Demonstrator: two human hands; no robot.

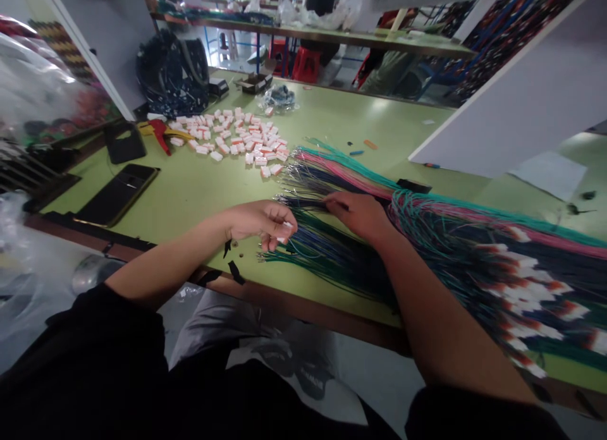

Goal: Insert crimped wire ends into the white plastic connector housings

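Here, the left hand (pixel 260 221) pinches a white connector (pixel 285 232) at its fingertips (pixel 289 216).

A small white connector (pixel 285 232) is pinched in the left hand (pixel 264 222), a thin greenish wire (pixel 306 255) curving just beside it. The long wires (pixel 339 253) stretch left to right in loose bundles — teal and pink farthest, dark ones between, green nearest — with metallic tips (pixel 262 257) at their left ends.

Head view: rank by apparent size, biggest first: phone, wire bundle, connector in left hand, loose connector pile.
1. Wire bundle
2. Loose connector pile
3. Phone
4. Held connector, partly covered by the left hand
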